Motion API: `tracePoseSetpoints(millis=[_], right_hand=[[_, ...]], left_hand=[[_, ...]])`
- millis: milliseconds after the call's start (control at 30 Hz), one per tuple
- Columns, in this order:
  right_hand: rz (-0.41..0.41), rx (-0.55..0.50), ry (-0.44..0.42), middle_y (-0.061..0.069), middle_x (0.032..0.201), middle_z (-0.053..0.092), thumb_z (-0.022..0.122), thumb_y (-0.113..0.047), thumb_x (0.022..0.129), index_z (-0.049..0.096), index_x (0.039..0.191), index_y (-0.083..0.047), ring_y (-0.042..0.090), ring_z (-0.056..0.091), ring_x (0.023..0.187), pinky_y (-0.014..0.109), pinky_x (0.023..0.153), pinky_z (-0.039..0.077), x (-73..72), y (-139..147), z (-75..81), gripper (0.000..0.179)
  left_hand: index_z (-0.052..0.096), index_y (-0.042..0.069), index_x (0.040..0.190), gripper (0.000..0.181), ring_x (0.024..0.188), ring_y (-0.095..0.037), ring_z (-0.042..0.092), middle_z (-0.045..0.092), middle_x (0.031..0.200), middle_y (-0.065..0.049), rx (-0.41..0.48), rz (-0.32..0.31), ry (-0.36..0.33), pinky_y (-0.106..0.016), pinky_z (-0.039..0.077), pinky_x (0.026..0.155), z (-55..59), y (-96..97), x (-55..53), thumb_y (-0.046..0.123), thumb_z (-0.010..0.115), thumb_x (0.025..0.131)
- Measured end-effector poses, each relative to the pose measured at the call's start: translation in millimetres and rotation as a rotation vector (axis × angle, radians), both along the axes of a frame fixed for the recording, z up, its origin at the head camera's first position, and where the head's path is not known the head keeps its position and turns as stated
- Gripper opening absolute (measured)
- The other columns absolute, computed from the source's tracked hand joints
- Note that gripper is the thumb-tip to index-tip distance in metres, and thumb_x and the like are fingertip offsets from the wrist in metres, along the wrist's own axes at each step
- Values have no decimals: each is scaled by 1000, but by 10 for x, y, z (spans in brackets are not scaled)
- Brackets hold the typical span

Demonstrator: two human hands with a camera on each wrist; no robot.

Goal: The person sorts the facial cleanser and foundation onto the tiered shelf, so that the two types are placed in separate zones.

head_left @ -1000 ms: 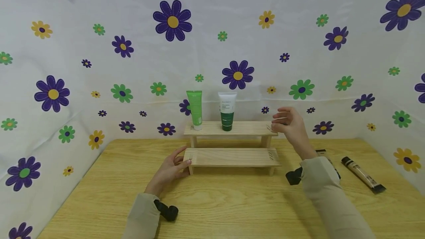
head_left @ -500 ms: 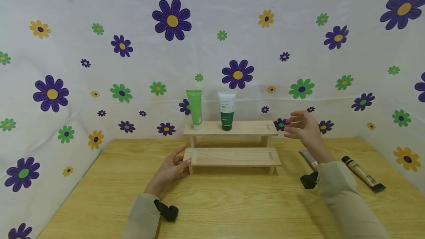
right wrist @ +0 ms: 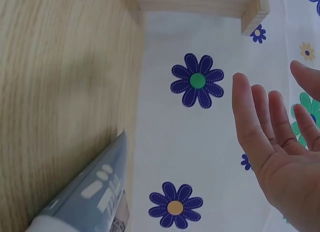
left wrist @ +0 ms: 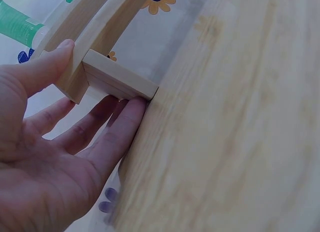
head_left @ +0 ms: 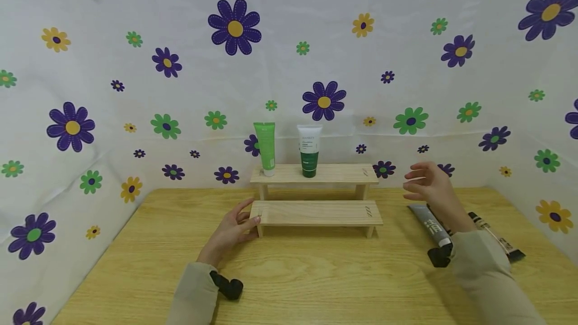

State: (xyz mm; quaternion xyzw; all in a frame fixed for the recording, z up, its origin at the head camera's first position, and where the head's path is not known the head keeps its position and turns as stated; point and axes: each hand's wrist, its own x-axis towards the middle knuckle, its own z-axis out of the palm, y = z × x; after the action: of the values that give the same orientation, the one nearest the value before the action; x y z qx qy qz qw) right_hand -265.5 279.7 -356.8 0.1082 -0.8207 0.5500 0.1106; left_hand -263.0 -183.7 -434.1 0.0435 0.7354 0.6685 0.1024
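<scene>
My left hand (head_left: 230, 232) grips the left end of a two-step wooden shelf (head_left: 316, 213). In the left wrist view its thumb lies on the board (left wrist: 100, 39) and its fingers reach round the leg (left wrist: 117, 79). On the upper step stand a light green squeeze tube (head_left: 266, 147) and a white and dark green squeeze tube (head_left: 309, 149), both cap down. My right hand (head_left: 434, 192) hovers right of the shelf, fingers loosely bent and holding nothing. Below it a grey squeeze tube (head_left: 426, 222) lies on the table; the right wrist view shows this grey tube (right wrist: 95, 187) too.
A gold-beige tube with black ends (head_left: 486, 225) lies farther right, partly behind the right sleeve (head_left: 480, 260). Beside the grey tube a dark item is mostly hidden by the hand. A flowered white sheet (head_left: 289, 74) rises behind the wooden table (head_left: 289, 275).
My right hand has moved right, away from the upper step, uncovering the grey tube and partly covering the gold-beige one. The left hand and shelf stay put.
</scene>
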Motion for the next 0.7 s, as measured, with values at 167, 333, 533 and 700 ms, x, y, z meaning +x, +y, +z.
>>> tracePoseSetpoints(millis=[167, 333, 533, 700], right_hand=[[12, 22, -47, 29, 119, 51, 59, 7, 98, 33, 136, 16, 1, 60, 88, 30, 74, 61, 48, 93, -18, 46], [8, 70, -110, 37, 124, 47, 58, 7, 99, 31, 136, 17, -1, 58, 87, 34, 74, 61, 79, 185, -39, 47], [12, 103, -127, 38, 123, 48, 58, 4, 100, 32, 136, 17, -1, 59, 86, 37, 74, 61, 86, 262, -72, 47], [14, 109, -149, 39, 124, 47, 59, 4, 99, 29, 138, 19, -1, 59, 86, 35, 76, 61, 97, 321, -114, 51]], left_hand=[[26, 7, 161, 65, 124, -44, 56, 47, 144, -33, 13, -7, 6, -50, 54, 94, -9, -5, -2, 5, 58, 104], [26, 6, 160, 65, 125, -44, 55, 45, 144, -34, 18, -11, 6, -50, 54, 94, -15, -7, -5, 4, 57, 104], [28, 8, 160, 64, 126, -45, 55, 46, 145, -32, 7, 8, -2, -49, 54, 94, -6, -4, 2, 5, 58, 104], [27, 7, 160, 64, 126, -44, 54, 44, 146, -33, 16, -10, 8, -48, 55, 94, 8, -9, 28, 6, 57, 104]])
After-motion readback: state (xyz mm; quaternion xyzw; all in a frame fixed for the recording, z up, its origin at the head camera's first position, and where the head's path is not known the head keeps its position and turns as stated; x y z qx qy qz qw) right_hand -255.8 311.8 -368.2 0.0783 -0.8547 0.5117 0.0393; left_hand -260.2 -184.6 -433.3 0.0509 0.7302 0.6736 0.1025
